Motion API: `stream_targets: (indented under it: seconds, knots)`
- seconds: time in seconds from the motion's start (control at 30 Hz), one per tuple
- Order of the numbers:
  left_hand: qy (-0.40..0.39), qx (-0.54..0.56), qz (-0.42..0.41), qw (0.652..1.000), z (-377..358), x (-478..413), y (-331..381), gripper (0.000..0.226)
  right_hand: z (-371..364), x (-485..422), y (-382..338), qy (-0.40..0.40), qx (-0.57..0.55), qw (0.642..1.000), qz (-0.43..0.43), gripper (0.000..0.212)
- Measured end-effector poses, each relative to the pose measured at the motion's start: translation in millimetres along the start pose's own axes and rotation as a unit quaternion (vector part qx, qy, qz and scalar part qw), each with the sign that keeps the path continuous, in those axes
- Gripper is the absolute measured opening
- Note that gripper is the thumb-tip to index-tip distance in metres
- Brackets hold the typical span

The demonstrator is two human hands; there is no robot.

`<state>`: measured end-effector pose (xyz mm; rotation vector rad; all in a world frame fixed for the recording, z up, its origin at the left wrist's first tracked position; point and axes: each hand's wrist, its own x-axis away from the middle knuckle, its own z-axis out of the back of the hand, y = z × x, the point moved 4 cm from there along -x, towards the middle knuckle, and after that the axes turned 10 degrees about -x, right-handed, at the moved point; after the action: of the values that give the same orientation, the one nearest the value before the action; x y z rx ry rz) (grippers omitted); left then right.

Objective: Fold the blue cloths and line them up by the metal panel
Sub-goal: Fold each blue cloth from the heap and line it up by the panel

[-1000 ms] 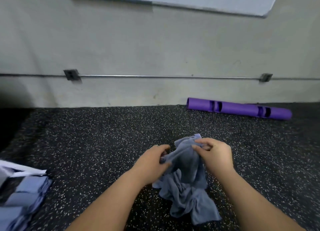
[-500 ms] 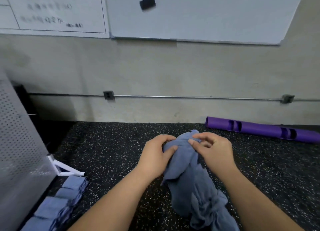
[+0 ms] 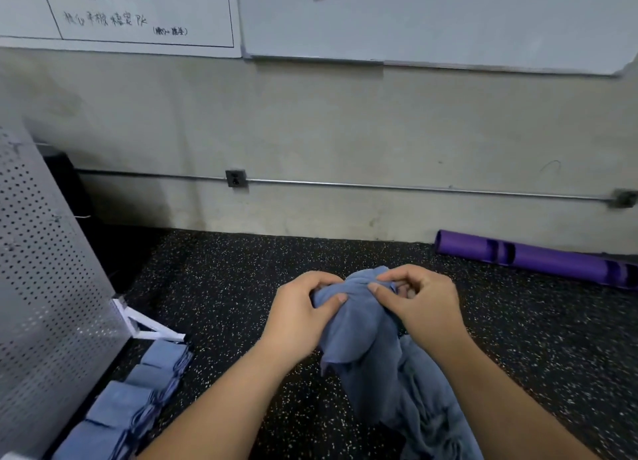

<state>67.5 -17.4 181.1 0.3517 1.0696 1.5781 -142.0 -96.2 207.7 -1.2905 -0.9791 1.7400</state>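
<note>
Black floor with tiny white specks [image 3: 224, 287] runs up to a plain grey wall [image 3: 345, 124], and a thin metal pipe [image 3: 414, 187] goes along the wall low down. Two whiteboards [image 3: 431, 17] hang above, one with writing on it. A purple tube [image 3: 538, 261] lies on the floor by the wall, on the right. On the left stands the metal panel [image 3: 45, 269], grey and full of little holes, with a white foot [image 3: 148, 325] at its base. Next to the panel, folded blue cloths [image 3: 138, 394] lie in a row on the floor. In the middle, both hands hold up one crumpled blue cloth [image 3: 362, 338]. The left hand [image 3: 300, 314] grips its top, with fingers curled over the cloth and the thumb pressed on the front. The right hand [image 3: 417, 300] pinches the top right beside it, fingers bent around the cloth. The rest of the cloth hangs down in loose folds between the two arms, well apart from the row.
</note>
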Motion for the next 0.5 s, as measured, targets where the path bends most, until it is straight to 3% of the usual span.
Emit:
stream_targets:
  seconds: [0.23, 0.5]
  knots:
    - [0.009, 0.0, 0.011, 1.0, 5.4, -31.9, -13.7, 0.016, -18.6, -28.0, 25.8, -0.02, -0.036, 0.999, -0.024, 0.02]
    - [0.059, -0.064, -0.051, 0.995, 10.8, -57.6, -22.1, 0.008, -20.6, -53.1, 39.2, -0.052, -0.043, 0.998, -0.019, 0.02]
